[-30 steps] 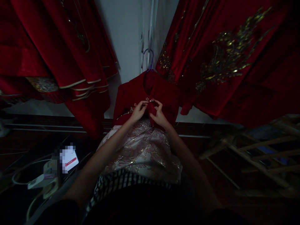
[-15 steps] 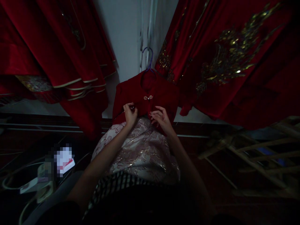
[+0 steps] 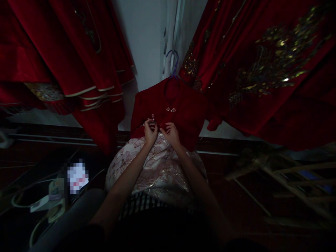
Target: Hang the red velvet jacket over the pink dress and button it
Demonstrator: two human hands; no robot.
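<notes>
A red jacket [image 3: 194, 112] hangs on a purple hanger [image 3: 173, 66] in front of me, its lower part lying against my lap. A white beaded flower clasp [image 3: 170, 110] sits at its chest, below the neck opening. My left hand [image 3: 151, 133] is closed over the jacket's lower front, and a small beaded flower ornament [image 3: 152, 116] sticks up at its fingertips. Close beside it, my right hand [image 3: 172, 134] pinches with thumb and forefinger against the red cloth. What lies between those fingertips is too small and dark to make out.
A pale floral brocade cloth [image 3: 157, 168] covers my lap. Red garments [image 3: 60, 45] hang on the left, and a red garment with gold sequins [image 3: 280, 66] on the right. At lower left lies a lit, blurred-out object [image 3: 78, 176] near cables; a wooden rack [image 3: 288, 178] stands right.
My right hand has moved left and down towards my left hand, its spread fingers now closed in a pinch. The whole view has shifted slightly.
</notes>
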